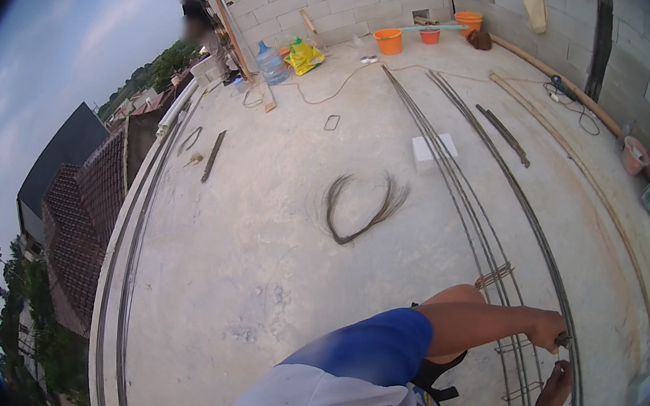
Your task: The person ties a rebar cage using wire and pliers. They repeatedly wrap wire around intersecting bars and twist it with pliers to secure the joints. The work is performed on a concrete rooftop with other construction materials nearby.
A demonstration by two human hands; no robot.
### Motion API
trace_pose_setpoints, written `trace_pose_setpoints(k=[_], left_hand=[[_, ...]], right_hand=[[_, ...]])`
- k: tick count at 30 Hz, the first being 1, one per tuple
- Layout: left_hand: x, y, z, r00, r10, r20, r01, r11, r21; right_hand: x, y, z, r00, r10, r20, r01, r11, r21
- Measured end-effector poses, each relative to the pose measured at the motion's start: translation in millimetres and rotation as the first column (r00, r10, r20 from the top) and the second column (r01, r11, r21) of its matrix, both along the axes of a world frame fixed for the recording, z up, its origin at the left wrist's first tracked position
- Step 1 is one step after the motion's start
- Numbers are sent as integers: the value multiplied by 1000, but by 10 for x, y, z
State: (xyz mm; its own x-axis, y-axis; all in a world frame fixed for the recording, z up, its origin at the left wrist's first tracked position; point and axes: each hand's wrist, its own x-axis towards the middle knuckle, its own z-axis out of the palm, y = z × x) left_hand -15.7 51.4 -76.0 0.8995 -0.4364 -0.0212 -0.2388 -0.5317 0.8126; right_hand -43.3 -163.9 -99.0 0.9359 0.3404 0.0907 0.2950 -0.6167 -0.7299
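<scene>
My left hand, at the end of the blue-sleeved arm, is closed around a small dark metal hand tool, mostly hidden by the fingers. Just below it is my right hand, its fingertips drawn together near the tool; whether they pinch a thin wire is too small to tell. Both hands are over a long rebar cage lying on the concrete floor, with square steel stirrups around its bars. Several more stirrups are bunched together farther up the bars. Alongside runs a bundle of loose rebar.
A bent bundle of tie wire lies on the floor. One white block props the bars. Orange buckets, a water jug and an angle grinder stand farther off. Another person is by the slab edge.
</scene>
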Motion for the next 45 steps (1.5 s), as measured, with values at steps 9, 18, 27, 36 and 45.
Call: trace_pose_setpoints(k=[9,18,27,36,45], left_hand=[[57,-100,-18,995,74,-68,-91,950,-299],[82,-39,148,951,-18,-309,-122,896,-428],[143,-112,-35,975,141,-174,-217,795,-567],[192,-47,-20,963,150,-224,-264,691,-673],[131,-54,60,954,252,-165,-301,776,-554]], right_hand=[[32,10,-61,996,-84,-20,86,986,145],[66,1,-31,997,-34,-70,53,956,287],[108,26,-148,968,-13,-249,116,906,406],[121,109,-92,953,-41,-299,151,922,357],[57,204,-91,945,-149,-292,241,921,307]])
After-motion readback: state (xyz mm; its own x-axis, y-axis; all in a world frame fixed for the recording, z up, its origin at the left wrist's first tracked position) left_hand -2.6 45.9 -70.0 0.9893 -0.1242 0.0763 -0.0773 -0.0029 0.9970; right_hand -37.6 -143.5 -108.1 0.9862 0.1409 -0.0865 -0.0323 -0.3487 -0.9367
